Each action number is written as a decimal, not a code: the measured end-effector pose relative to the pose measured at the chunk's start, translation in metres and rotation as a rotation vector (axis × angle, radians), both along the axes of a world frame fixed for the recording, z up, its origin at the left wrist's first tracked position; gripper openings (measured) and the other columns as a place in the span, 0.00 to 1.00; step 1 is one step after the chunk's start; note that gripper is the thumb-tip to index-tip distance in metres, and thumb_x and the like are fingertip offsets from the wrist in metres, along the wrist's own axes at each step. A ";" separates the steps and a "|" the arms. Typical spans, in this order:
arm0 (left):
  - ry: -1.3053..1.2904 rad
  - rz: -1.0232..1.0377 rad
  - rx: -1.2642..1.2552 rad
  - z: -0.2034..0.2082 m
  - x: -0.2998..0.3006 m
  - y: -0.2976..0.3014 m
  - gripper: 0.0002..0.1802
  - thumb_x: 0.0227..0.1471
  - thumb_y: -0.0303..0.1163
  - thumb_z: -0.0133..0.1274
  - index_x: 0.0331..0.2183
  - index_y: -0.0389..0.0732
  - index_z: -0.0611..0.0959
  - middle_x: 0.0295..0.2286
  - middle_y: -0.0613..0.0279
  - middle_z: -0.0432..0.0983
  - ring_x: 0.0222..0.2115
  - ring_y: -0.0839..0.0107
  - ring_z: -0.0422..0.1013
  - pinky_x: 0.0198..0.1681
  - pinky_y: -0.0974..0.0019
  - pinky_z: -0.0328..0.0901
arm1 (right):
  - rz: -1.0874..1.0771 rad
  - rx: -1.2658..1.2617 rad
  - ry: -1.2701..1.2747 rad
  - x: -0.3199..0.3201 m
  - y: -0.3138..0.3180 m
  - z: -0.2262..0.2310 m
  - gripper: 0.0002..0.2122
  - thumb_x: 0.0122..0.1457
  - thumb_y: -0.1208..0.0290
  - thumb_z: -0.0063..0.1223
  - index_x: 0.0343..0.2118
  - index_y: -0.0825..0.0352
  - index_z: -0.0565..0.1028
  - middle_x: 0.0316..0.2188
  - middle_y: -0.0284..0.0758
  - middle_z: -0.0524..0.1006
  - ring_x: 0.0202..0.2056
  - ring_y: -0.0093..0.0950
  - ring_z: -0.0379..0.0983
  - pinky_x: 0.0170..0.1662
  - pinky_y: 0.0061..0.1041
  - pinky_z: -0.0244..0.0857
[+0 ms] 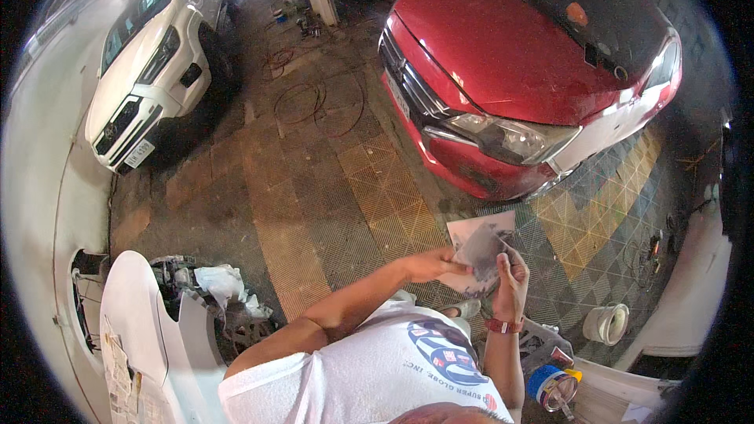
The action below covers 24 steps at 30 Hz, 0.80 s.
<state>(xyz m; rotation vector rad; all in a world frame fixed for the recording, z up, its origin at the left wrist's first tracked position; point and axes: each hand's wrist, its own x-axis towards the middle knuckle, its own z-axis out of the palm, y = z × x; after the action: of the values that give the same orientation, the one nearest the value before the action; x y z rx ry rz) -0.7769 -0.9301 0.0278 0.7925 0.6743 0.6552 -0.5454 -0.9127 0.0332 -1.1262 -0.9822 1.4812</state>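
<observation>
A thin, pale pinkish sheet (466, 229) with straight edges, its lower part smudged dark grey, is held tilted in mid-air between the left fingers (462, 268) and the right fingers (515, 261). A smaller, plain grey sheet (481, 246) overlaps its middle at an angle, one corner reaching the right fingers, leaving the pale upper edge uncovered.

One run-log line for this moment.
left hand, right hand: holding overlapping grey sheet, smudged pale sheet | ahead: red car | floor: white bucket
</observation>
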 end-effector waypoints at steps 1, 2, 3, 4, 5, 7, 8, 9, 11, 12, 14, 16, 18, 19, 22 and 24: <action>0.001 -0.035 -0.019 0.005 -0.006 -0.006 0.25 0.59 0.35 0.63 0.54 0.34 0.78 0.47 0.64 0.80 0.48 0.74 0.74 0.56 0.68 0.66 | 0.011 0.062 -0.039 -0.004 0.001 0.008 0.24 0.62 0.72 0.64 0.59 0.72 0.71 0.48 0.32 0.78 0.45 0.21 0.73 0.50 0.22 0.66; 0.007 -0.070 -0.038 0.011 -0.013 -0.011 0.24 0.59 0.34 0.63 0.53 0.35 0.79 0.47 0.65 0.81 0.48 0.75 0.74 0.56 0.68 0.66 | -0.071 0.070 -0.004 -0.006 0.006 0.008 0.21 0.61 0.74 0.65 0.56 0.71 0.73 0.48 0.31 0.77 0.46 0.22 0.72 0.47 0.21 0.66; 0.014 -0.111 -0.055 0.014 -0.019 -0.014 0.23 0.59 0.33 0.63 0.53 0.35 0.80 0.46 0.66 0.81 0.48 0.75 0.74 0.56 0.68 0.66 | -0.238 0.145 -0.042 -0.001 0.014 0.004 0.21 0.61 0.74 0.66 0.55 0.71 0.73 0.48 0.31 0.77 0.46 0.22 0.72 0.47 0.21 0.66; 0.004 -0.104 -0.037 0.004 -0.022 -0.014 0.22 0.59 0.32 0.62 0.53 0.36 0.80 0.47 0.66 0.81 0.49 0.75 0.74 0.56 0.67 0.66 | -0.406 0.220 -0.080 0.005 0.022 -0.002 0.20 0.60 0.75 0.66 0.54 0.70 0.74 0.48 0.31 0.77 0.46 0.23 0.72 0.47 0.21 0.67; -0.014 0.036 0.012 0.003 -0.022 -0.019 0.24 0.59 0.34 0.62 0.55 0.37 0.78 0.47 0.65 0.81 0.48 0.75 0.75 0.55 0.67 0.67 | -0.564 0.290 -0.118 0.006 0.025 -0.007 0.19 0.60 0.76 0.66 0.53 0.70 0.74 0.48 0.31 0.77 0.46 0.23 0.72 0.46 0.21 0.67; -0.054 0.309 0.133 0.009 -0.023 -0.013 0.28 0.60 0.38 0.62 0.57 0.39 0.75 0.48 0.62 0.79 0.46 0.73 0.75 0.54 0.65 0.69 | -0.653 0.268 0.065 -0.001 0.020 0.030 0.21 0.60 0.75 0.66 0.55 0.69 0.73 0.50 0.33 0.76 0.47 0.25 0.72 0.47 0.22 0.67; 0.138 0.516 0.199 0.009 -0.021 -0.010 0.33 0.60 0.37 0.62 0.62 0.38 0.68 0.53 0.57 0.76 0.51 0.69 0.74 0.58 0.62 0.67 | -0.699 0.249 0.148 -0.002 0.012 0.043 0.21 0.60 0.75 0.66 0.55 0.68 0.73 0.50 0.33 0.75 0.48 0.25 0.72 0.47 0.23 0.68; 0.173 0.518 0.271 0.010 -0.021 -0.007 0.34 0.61 0.37 0.62 0.62 0.37 0.67 0.54 0.57 0.75 0.52 0.69 0.73 0.58 0.61 0.66 | -0.560 0.216 0.074 -0.001 0.006 0.040 0.22 0.60 0.75 0.66 0.56 0.68 0.72 0.51 0.34 0.74 0.48 0.26 0.72 0.48 0.24 0.68; 0.251 0.523 0.421 0.017 -0.023 0.000 0.34 0.62 0.37 0.61 0.62 0.36 0.66 0.56 0.57 0.73 0.54 0.68 0.71 0.60 0.59 0.65 | -0.280 0.151 -0.065 0.001 -0.008 0.033 0.22 0.60 0.75 0.66 0.56 0.67 0.70 0.51 0.36 0.73 0.49 0.26 0.71 0.49 0.25 0.68; 0.212 0.537 0.485 0.018 -0.018 0.002 0.34 0.62 0.39 0.60 0.63 0.36 0.66 0.56 0.55 0.74 0.54 0.65 0.72 0.60 0.57 0.65 | -0.056 0.234 -0.173 -0.001 -0.008 0.038 0.25 0.61 0.74 0.65 0.59 0.68 0.67 0.54 0.38 0.71 0.51 0.28 0.70 0.52 0.29 0.67; 0.253 0.530 0.570 0.024 -0.006 0.003 0.35 0.64 0.44 0.57 0.64 0.36 0.65 0.56 0.51 0.74 0.54 0.59 0.73 0.60 0.55 0.65 | -0.313 0.190 -0.135 -0.017 0.000 0.033 0.24 0.62 0.73 0.63 0.59 0.69 0.67 0.54 0.38 0.71 0.52 0.29 0.69 0.54 0.31 0.66; 0.519 0.438 0.553 0.046 -0.007 0.000 0.37 0.65 0.49 0.53 0.65 0.37 0.65 0.56 0.46 0.74 0.55 0.52 0.72 0.60 0.53 0.65 | -0.441 0.085 -0.008 -0.029 0.002 0.044 0.24 0.65 0.69 0.60 0.60 0.69 0.66 0.54 0.39 0.70 0.53 0.33 0.67 0.57 0.35 0.63; 0.726 0.267 0.530 0.075 -0.004 -0.004 0.41 0.66 0.58 0.46 0.66 0.36 0.63 0.55 0.36 0.74 0.56 0.41 0.71 0.59 0.49 0.65 | -0.245 0.271 -0.435 -0.030 -0.012 0.032 0.23 0.66 0.66 0.59 0.60 0.69 0.66 0.53 0.40 0.70 0.53 0.35 0.68 0.58 0.35 0.63; 0.748 0.274 0.537 0.078 -0.002 -0.004 0.41 0.66 0.57 0.47 0.67 0.35 0.63 0.54 0.36 0.74 0.55 0.41 0.72 0.58 0.49 0.66 | -0.143 0.358 -0.649 -0.027 -0.018 0.027 0.23 0.66 0.65 0.58 0.60 0.69 0.66 0.53 0.40 0.70 0.53 0.36 0.68 0.58 0.36 0.63; 0.780 0.407 0.666 0.069 0.011 -0.007 0.40 0.66 0.53 0.49 0.66 0.34 0.63 0.52 0.35 0.76 0.53 0.39 0.73 0.56 0.48 0.67 | -0.392 0.169 -0.277 -0.015 -0.005 0.037 0.25 0.66 0.60 0.58 0.60 0.70 0.66 0.54 0.41 0.70 0.54 0.35 0.69 0.58 0.37 0.66; 0.733 0.663 0.859 0.036 0.030 -0.008 0.38 0.66 0.50 0.51 0.65 0.34 0.65 0.50 0.34 0.77 0.51 0.39 0.74 0.55 0.48 0.68 | -0.405 0.075 -0.076 -0.010 0.003 0.037 0.26 0.67 0.59 0.58 0.60 0.71 0.65 0.55 0.42 0.69 0.55 0.34 0.68 0.59 0.37 0.63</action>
<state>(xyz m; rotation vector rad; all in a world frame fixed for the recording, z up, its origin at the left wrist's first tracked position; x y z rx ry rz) -0.7474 -0.9383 0.0640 1.6709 1.3853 1.3169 -0.5551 -0.9095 0.0700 -1.2488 -0.7951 1.0751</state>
